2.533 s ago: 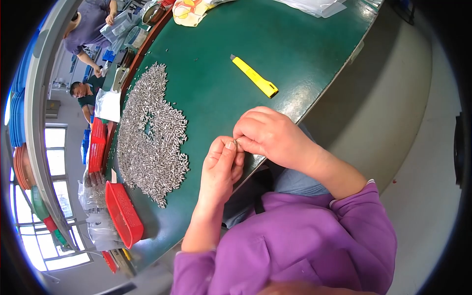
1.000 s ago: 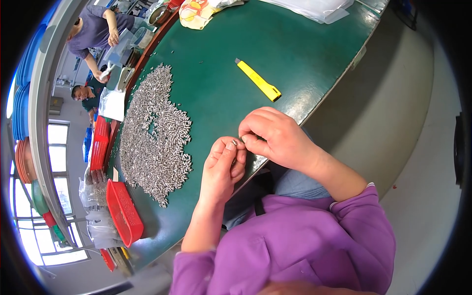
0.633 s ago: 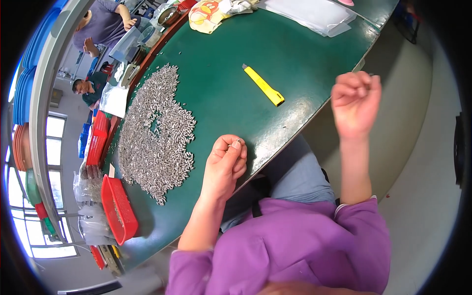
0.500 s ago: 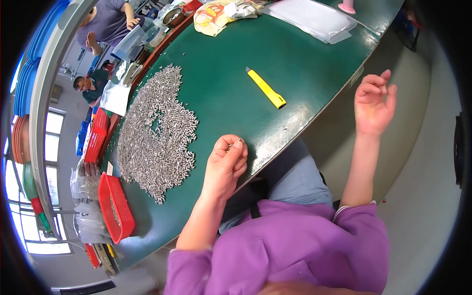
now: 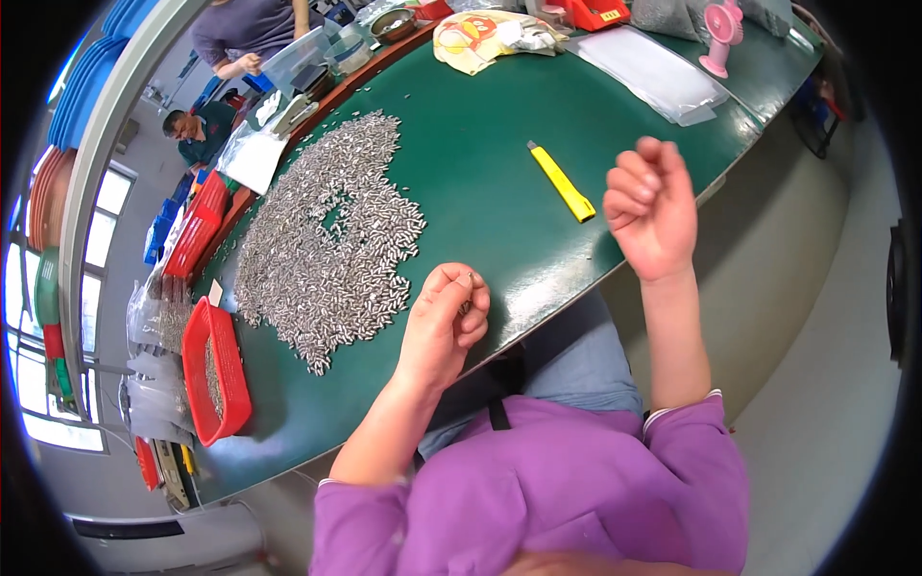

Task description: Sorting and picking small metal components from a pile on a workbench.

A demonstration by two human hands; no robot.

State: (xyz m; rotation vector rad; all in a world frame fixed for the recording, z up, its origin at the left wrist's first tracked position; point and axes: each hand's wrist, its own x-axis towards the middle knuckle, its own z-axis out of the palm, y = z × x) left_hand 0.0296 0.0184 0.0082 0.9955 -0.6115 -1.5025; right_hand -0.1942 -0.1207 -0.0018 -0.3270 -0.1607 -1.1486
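A green-topped table [image 5: 480, 120] curves across the view in front of the person. The largest thing on it is a broad, flat pile of small metal pieces [image 5: 360, 278], which lies to the left of both hands: near the left one, well apart from the right. Beyond the pile's near left end sits a red plastic basket [image 5: 235, 384], tilted in the fisheye view, with more small pieces inside. The right hand [image 5: 658, 211] is raised by the table's right edge, palm toward the camera and fingers half curled; whether it holds anything I cannot tell. The left hand [image 5: 447, 312] is near the table's front edge, its thumb and forefinger pinched together. A yellow cutter [image 5: 562, 182] lies just left of the right hand. Smallest is the metal piece [image 5: 471, 277] gripped at the left fingertips, partly hidden, well apart from the right hand.
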